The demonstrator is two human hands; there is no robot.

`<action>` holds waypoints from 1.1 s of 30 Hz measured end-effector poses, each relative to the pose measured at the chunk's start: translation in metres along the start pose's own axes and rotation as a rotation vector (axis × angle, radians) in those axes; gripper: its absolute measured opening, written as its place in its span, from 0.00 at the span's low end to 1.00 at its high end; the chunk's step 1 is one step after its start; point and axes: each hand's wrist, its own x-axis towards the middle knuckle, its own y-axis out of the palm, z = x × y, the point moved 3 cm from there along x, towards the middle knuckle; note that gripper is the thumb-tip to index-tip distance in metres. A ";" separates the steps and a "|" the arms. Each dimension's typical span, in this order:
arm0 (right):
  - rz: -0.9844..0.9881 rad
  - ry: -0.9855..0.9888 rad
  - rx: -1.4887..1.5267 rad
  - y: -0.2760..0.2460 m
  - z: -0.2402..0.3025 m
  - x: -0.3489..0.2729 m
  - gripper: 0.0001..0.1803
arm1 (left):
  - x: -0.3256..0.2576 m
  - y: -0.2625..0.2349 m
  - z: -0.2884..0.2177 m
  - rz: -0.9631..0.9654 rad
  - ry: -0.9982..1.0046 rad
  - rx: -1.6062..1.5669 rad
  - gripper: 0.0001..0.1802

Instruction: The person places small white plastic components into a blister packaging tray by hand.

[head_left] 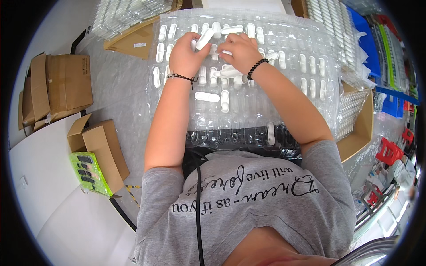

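My left hand (pixel 183 56) is closed on a white oblong plastic piece (pixel 205 39), held slanted between thumb and fingers. Just to its right, my right hand (pixel 243 52) pinches another small white piece (pixel 226 52), mostly hidden by the fingers. Both hands are over a stack of clear plastic blister trays (pixel 284 106) whose pockets hold several similar white pieces. Below the hands, a white piece (pixel 207 96) lies crosswise on the top tray, beside an upright one (pixel 225 101). A loose cluster of white pieces (pixel 230 71) sits under my right wrist.
Stacked trays of white pieces stand in an open cardboard box (pixel 360 128) at right, with more stacks (pixel 120 17) at far left. Cardboard boxes (pixel 69 82) sit on the left, one beside a green-edged pack (pixel 91 174). Blue bins and a red stool (pixel 389 151) are at far right.
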 end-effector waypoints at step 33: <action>-0.263 0.317 1.184 -0.008 -0.018 0.003 0.08 | -0.008 -0.002 -0.017 0.336 0.014 -0.630 0.20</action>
